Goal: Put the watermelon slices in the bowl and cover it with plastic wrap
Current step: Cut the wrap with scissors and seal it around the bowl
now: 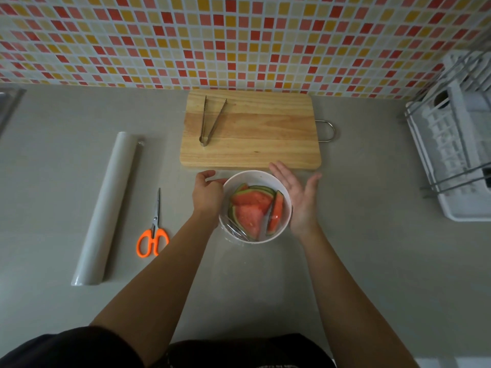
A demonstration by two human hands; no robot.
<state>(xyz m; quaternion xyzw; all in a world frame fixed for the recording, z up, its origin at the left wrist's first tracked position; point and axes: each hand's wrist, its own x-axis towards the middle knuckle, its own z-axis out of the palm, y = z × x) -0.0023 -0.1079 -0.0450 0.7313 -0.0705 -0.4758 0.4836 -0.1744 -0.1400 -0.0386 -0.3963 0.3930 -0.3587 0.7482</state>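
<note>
The grey counter (358, 261) bears a wooden cutting board (265, 139) at the far middle and a roll of wrap (106, 208) at left. Just near the board sits the white bowl (252, 175), crinkled plastic wrap (236, 232) over it. The left hand (207, 195) curls round its left rim, and the right hand (297, 197), fingers straight, is just beside its right rim. Watermelon slices (249, 208) lie inside. Orange scissors (154, 235) lie right of the roll, and tongs (212, 120) lie on the board.
</note>
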